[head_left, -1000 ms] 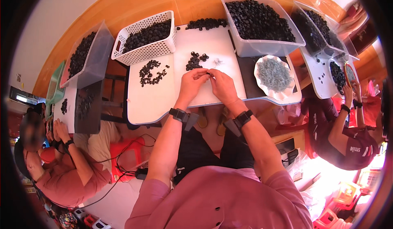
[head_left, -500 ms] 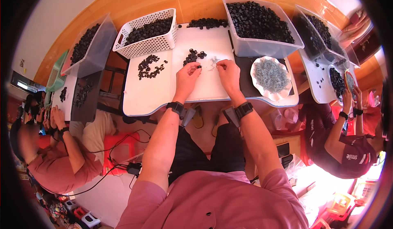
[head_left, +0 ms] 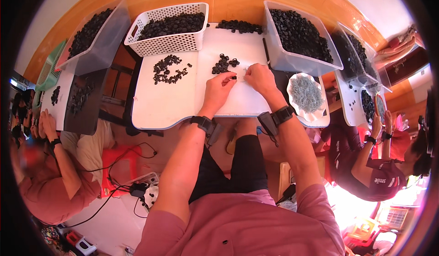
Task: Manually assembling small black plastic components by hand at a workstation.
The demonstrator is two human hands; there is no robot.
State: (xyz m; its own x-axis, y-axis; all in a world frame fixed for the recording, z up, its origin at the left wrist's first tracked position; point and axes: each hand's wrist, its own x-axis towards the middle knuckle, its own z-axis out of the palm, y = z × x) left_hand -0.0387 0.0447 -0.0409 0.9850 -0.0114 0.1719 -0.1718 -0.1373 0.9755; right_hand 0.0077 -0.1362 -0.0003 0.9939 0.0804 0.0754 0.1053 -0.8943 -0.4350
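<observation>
My left hand rests on the white table top and pinches a small black part at its fingertips. My right hand is just to the right of it, fingers closed on something small and pale that I cannot make out. Both hands nearly touch. A small pile of black parts lies just beyond the hands. A second, looser pile of black parts lies further left on the table.
A white perforated basket and a clear bin, both full of black parts, stand at the back. A white dish of thin grey metal pieces sits right of my hands. Other people work at tables on the left and right.
The view has tilted slightly, and my hands have shifted a little on the table. They stay close together near the small pile, still holding small pieces.
</observation>
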